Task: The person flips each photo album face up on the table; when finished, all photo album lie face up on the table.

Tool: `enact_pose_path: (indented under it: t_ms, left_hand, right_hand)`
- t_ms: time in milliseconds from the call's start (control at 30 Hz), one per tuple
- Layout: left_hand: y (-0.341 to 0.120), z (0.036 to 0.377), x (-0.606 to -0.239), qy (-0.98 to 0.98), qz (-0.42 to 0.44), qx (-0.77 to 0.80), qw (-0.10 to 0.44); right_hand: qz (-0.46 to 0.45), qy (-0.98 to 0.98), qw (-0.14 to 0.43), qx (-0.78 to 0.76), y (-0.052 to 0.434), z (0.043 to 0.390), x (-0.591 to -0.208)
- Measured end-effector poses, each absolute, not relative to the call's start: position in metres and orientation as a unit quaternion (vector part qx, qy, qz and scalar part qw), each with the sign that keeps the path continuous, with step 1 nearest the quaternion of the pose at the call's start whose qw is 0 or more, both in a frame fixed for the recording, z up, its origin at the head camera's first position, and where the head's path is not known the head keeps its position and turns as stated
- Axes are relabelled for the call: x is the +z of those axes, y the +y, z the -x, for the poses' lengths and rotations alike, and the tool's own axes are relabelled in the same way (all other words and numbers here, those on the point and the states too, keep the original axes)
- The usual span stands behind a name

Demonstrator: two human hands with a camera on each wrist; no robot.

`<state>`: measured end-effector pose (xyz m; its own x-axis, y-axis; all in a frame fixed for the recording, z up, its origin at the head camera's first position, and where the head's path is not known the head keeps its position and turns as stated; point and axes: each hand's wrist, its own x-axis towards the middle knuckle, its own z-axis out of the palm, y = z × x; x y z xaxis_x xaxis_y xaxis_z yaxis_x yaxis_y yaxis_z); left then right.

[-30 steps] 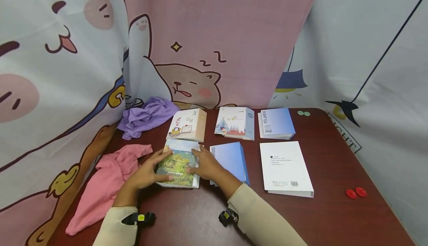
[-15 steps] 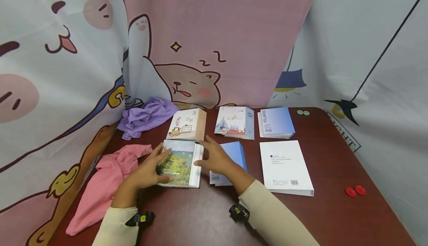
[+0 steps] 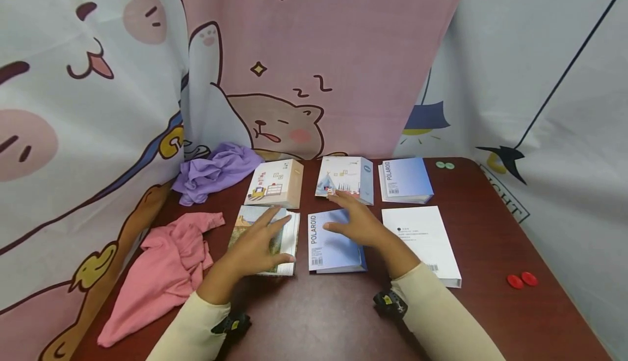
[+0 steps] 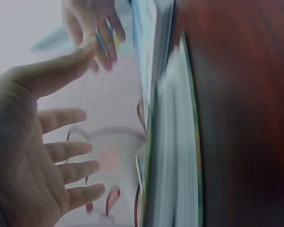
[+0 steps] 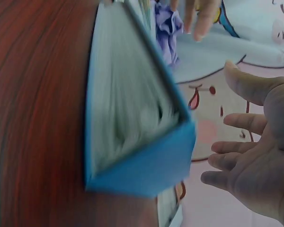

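Note:
My left hand [image 3: 255, 246] hovers over a photo album [image 3: 240, 230] with a landscape cover, fingers spread and apart from it. In the left wrist view the album's page edges [image 4: 175, 142] stand below the spread fingers [image 4: 71, 151]. My right hand [image 3: 360, 222] is held over the blue POLAROID album [image 3: 333, 252] at the front middle, its fingers also spread and holding nothing. The right wrist view shows that blue album [image 5: 146, 165], its pages fanned between the covers, with the fingers [image 5: 232, 146] off to one side.
Behind stand a cream-spined album [image 3: 275, 184], a white-and-blue illustrated album [image 3: 343, 178] and another blue album [image 3: 407, 178]. A white album [image 3: 417, 241] lies to the right. Pink cloth [image 3: 167, 268] and purple cloth [image 3: 216, 173] lie left; red discs [image 3: 522, 280] and green discs [image 3: 445, 165] sit right.
Both hands have let go of the landscape photo album and moved right. My right hand has come over the blue album; my left has lifted above the landscape one. The albums stay in place.

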<state>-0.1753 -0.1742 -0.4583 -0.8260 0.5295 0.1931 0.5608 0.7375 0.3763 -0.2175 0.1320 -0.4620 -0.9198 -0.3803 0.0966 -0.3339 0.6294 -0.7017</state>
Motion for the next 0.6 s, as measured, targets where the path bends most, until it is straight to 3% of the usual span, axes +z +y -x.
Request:
enact_pose_path:
  t_ms: [600]
  left_hand:
    - [-0.076,0.167,-0.469,-0.919,0.266,-0.289,-0.018]
  right_hand:
    - [0.162,0.917,0.072,-0.357,0.192,0.224,-0.490]
